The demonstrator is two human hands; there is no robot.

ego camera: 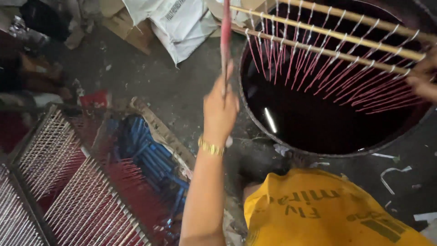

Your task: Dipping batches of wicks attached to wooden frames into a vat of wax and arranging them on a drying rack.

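While white sacks (180,25) lie behind, left hand (220,109) grips red stick (225,41).

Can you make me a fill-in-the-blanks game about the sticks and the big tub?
1. The left hand holds up a thin ____ stick.
2. The big round tub holds a very ____ liquid.
3. On the left wrist sits a ____ bracelet.
4. The right hand touches wooden rods lying ____ the tub's top.

Missing words: red; dark; gold; across
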